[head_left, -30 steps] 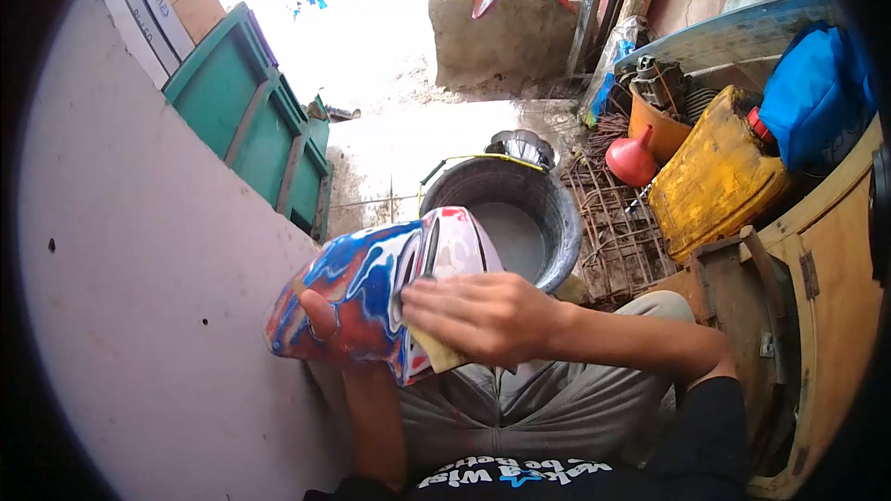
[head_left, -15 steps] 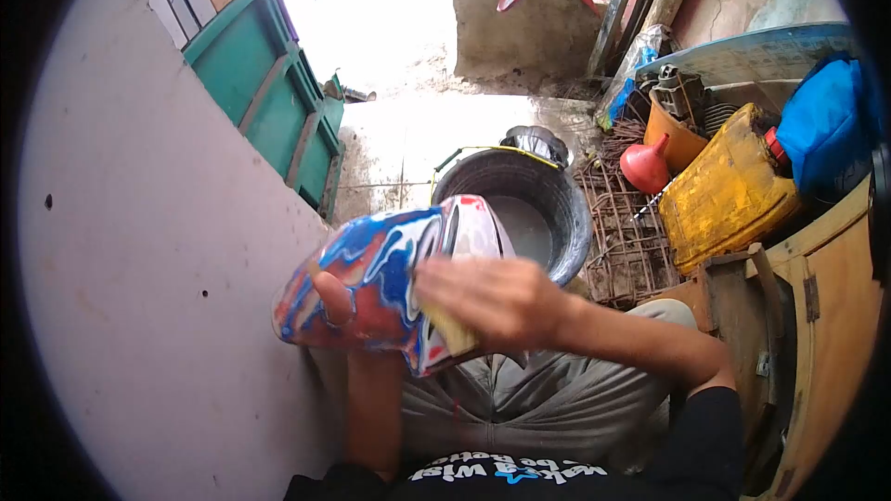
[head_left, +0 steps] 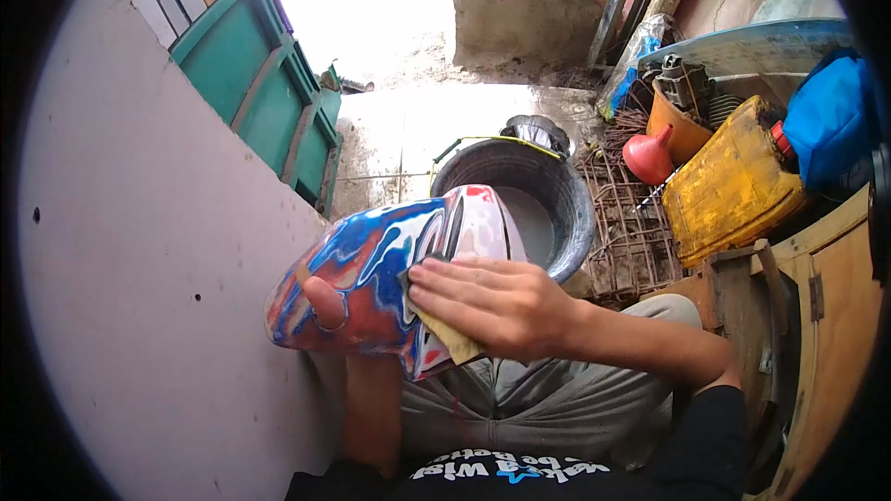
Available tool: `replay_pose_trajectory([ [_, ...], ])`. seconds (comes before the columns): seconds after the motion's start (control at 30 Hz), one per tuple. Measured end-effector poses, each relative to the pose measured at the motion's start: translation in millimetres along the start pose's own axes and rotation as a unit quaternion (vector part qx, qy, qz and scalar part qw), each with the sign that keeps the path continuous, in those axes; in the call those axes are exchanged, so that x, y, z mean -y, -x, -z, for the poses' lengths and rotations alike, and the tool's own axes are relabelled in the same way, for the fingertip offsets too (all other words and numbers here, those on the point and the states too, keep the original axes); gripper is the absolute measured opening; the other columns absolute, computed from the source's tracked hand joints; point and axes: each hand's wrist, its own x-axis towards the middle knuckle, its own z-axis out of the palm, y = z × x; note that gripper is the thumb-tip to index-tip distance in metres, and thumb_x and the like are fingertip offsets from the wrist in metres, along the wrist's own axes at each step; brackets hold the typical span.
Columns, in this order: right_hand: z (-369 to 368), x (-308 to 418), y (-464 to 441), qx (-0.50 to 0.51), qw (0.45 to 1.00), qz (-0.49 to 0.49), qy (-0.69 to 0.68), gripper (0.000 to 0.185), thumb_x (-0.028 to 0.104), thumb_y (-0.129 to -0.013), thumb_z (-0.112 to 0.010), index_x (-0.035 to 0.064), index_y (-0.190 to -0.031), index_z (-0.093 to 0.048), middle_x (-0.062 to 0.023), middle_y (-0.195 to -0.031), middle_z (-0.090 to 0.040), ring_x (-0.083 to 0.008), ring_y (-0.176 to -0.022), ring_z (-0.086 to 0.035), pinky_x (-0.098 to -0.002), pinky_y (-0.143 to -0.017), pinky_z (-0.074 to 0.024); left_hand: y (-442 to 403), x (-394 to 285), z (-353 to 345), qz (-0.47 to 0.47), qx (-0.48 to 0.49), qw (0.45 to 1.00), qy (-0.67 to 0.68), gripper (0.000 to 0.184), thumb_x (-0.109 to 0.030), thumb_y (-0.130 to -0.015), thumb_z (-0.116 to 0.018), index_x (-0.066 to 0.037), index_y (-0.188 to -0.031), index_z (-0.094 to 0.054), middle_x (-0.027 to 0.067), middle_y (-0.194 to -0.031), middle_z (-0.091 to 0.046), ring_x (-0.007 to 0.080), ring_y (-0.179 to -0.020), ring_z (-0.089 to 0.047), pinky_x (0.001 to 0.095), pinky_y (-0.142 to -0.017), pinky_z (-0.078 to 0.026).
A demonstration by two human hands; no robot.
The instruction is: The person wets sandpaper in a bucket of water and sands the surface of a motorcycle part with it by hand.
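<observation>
A curved panel (head_left: pixel 367 269), patterned in blue, white and brownish red, lies over my lap, its left end near the wall. My left hand (head_left: pixel 325 301) grips it from beneath; only the thumb shows on top and the other fingers are hidden. On the panel's right part, my right hand (head_left: pixel 492 306) presses a yellowish sheet (head_left: pixel 452 340) flat against the surface, fingers together and pointing left. Just beyond the panel stands a dark bucket (head_left: pixel 573 213) with greyish liquid (head_left: pixel 534 223) inside and a yellow-green handle.
A pale wall (head_left: pixel 139 269) runs close along the left, with green panels (head_left: pixel 237 56) beyond it. To the right are a metal grid (head_left: pixel 626 223), a red funnel (head_left: pixel 649 156), a stained yellow jerrycan (head_left: pixel 733 186), a blue bag (head_left: pixel 835 121) and a wooden board (head_left: pixel 840 288).
My right hand, blurred half a second ago, now shows sharply on the panel with the yellowish sheet beneath it. The whole view has shifted slightly. My left hand keeps its hold.
</observation>
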Motion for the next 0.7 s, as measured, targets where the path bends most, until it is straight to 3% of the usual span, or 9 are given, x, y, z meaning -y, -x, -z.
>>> replay_pose_trajectory([
  [0.07,-11,-29,13,-0.015,1.000,-0.018,-0.006,0.037,0.013,-0.088,-0.071,-0.0001,-0.123,-0.069,-0.0156,-0.123,-0.074,-0.0259,-0.112,-0.073,-0.0387,-0.098,-0.0590,4,4,3,0.039,0.009,0.994,0.102,0.106,-0.082,-0.088,-0.056,0.013,-0.136,-0.050,0.0241,-0.121,-0.066,0.0298,-0.107,-0.065,0.0407,-0.099,-0.054],
  [0.17,-16,-39,12,-0.017,0.997,-0.075,0.029,0.040,0.013,-0.086,-0.073,-0.0011,-0.124,-0.069,-0.0180,-0.122,-0.073,-0.0279,-0.110,-0.074,-0.0395,-0.095,-0.0604,6,3,2,0.027,-0.023,0.999,0.024,0.109,-0.082,-0.088,-0.056,0.013,-0.140,-0.047,0.0259,-0.127,-0.064,0.0292,-0.111,-0.064,0.0403,-0.099,-0.054],
  [0.23,-7,-13,5,-0.010,1.000,0.004,0.004,0.039,0.014,-0.087,-0.072,-0.0007,-0.124,-0.069,-0.0188,-0.122,-0.073,-0.0291,-0.111,-0.073,-0.0399,-0.095,-0.0602,6,17,18,0.075,0.034,0.970,0.231,0.109,-0.082,-0.088,-0.056,0.013,-0.140,-0.045,0.0261,-0.134,-0.060,0.0286,-0.118,-0.061,0.0424,-0.100,-0.054],
  [0.27,-4,-7,3,-0.006,0.999,0.035,-0.015,0.038,0.014,-0.089,-0.070,-0.0004,-0.124,-0.069,-0.0186,-0.122,-0.073,-0.0291,-0.111,-0.073,-0.0397,-0.096,-0.0599,8,16,21,0.073,0.032,0.982,0.172,0.109,-0.082,-0.088,-0.057,0.013,-0.141,-0.045,0.0257,-0.134,-0.060,0.0283,-0.117,-0.061,0.0421,-0.100,-0.053],
  [0.33,-3,-38,8,0.040,0.994,-0.103,-0.015,0.036,0.014,-0.092,-0.066,0.0008,-0.125,-0.069,-0.0168,-0.125,-0.072,-0.0264,-0.114,-0.072,-0.0384,-0.100,-0.0583,5,-1,10,0.071,0.036,0.995,0.054,0.108,-0.081,-0.087,-0.058,0.011,-0.142,-0.044,0.0250,-0.134,-0.059,0.0279,-0.116,-0.060,0.0414,-0.102,-0.052],
  [0.43,-14,-11,11,-0.001,0.999,-0.033,-0.009,0.038,0.016,-0.090,-0.067,0.0001,-0.124,-0.069,-0.0175,-0.126,-0.072,-0.0275,-0.116,-0.071,-0.0388,-0.101,-0.0575,3,0,10,0.067,0.078,0.992,0.075,0.108,-0.081,-0.088,-0.057,0.011,-0.143,-0.042,0.0244,-0.134,-0.059,0.0284,-0.114,-0.060,0.0398,-0.104,-0.050],
  [0.53,-9,-29,11,0.006,0.998,-0.056,-0.006,0.039,0.015,-0.088,-0.068,-0.0007,-0.123,-0.069,-0.0187,-0.125,-0.071,-0.0289,-0.115,-0.072,-0.0390,-0.100,-0.0576,9,11,16,0.133,0.104,0.923,0.345,0.109,-0.080,-0.084,-0.063,0.009,-0.145,-0.044,0.0244,-0.141,-0.057,0.0336,-0.125,-0.059,0.0442,-0.110,-0.047],
  [0.6,-5,-52,11,0.020,0.994,-0.108,0.003,0.040,0.013,-0.086,-0.070,-0.0013,-0.123,-0.069,-0.0197,-0.125,-0.071,-0.0298,-0.113,-0.072,-0.0392,-0.099,-0.0580,11,10,4,0.113,0.057,0.967,0.223,0.107,-0.079,-0.086,-0.062,0.009,-0.145,-0.044,0.0250,-0.141,-0.057,0.0339,-0.125,-0.059,0.0444,-0.110,-0.047],
  [0.7,-9,-11,6,-0.023,0.999,-0.035,0.014,0.035,0.013,-0.088,-0.068,0.0010,-0.121,-0.070,-0.0179,-0.125,-0.072,-0.0266,-0.111,-0.073,-0.0386,-0.097,-0.0591,8,12,20,0.103,0.028,0.984,0.140,0.115,-0.081,-0.083,-0.065,0.009,-0.149,-0.034,0.0219,-0.138,-0.055,0.0281,-0.122,-0.057,0.0409,-0.111,-0.044],
])
